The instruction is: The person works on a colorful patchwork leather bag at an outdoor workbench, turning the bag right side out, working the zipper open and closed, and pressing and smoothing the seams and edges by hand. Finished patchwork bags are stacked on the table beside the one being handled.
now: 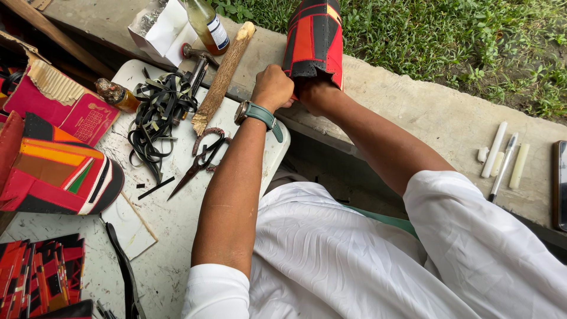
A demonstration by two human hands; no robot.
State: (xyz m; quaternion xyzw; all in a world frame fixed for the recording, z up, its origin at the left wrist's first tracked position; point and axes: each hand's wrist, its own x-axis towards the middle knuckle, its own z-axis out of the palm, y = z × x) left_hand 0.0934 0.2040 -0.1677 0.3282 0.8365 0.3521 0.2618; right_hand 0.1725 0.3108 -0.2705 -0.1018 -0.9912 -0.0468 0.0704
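Two hands are joined at the red-and-black leather piece [313, 38], upper centre of the frame, its long axis running away toward the grass. The left hand [273, 87] is clenched on its lower edge; the right hand [313, 93] is pushed inside from below, so its grip cannot be told. Scissors [201, 162] lie lower left, well apart. No container is seen open.
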